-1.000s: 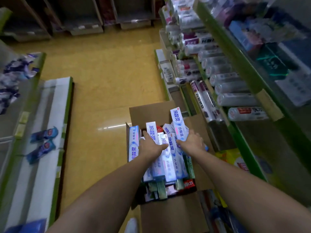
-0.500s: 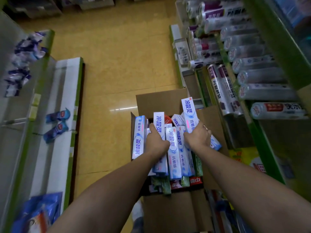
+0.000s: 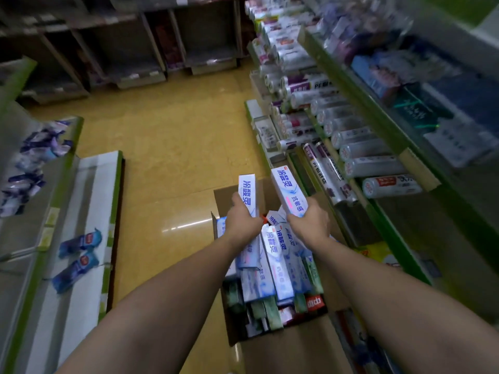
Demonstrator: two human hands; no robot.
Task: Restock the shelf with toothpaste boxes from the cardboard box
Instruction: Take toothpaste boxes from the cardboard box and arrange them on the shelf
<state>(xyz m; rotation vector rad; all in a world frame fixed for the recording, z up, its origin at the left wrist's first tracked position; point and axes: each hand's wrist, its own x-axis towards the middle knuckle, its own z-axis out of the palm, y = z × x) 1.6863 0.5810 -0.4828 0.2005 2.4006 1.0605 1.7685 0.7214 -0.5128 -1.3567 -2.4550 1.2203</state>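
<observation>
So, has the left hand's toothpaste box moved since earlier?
Yes: the toothpaste box rose, its top now past the far flap of the cardboard box.

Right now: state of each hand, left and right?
Left hand: grips a white-and-blue toothpaste carton, held over the open brown cardboard box.
Right hand: grips a second white-and-blue toothpaste carton.
</observation>
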